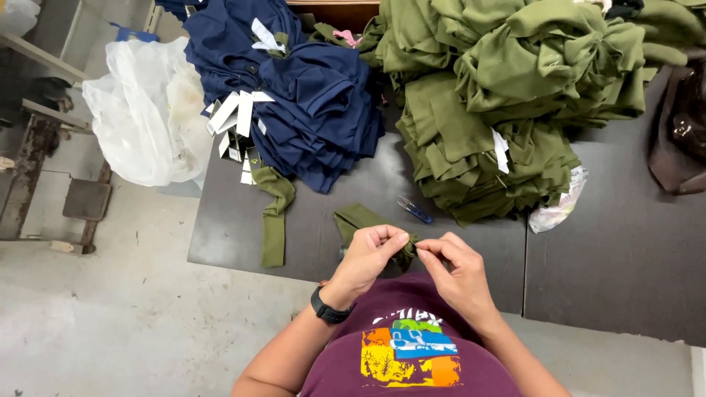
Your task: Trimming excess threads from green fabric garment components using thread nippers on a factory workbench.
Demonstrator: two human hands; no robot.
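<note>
My left hand (371,252) and my right hand (454,266) both pinch a small olive-green fabric piece (358,220) just above the near edge of the dark table (625,250). The fingertips of the two hands nearly meet on the cloth's right end. The rest of the piece trails back onto the table. A black watch sits on my left wrist. A small blue thread snipper (414,210) lies on the table just beyond my hands.
A heap of olive-green garments (507,88) fills the back right and a stack of navy garments (309,95) with white tags the back left. A loose olive strip (274,213) hangs at the table's left. A white plastic bag (147,110) stands at the left, a brown bag (680,132) at the right.
</note>
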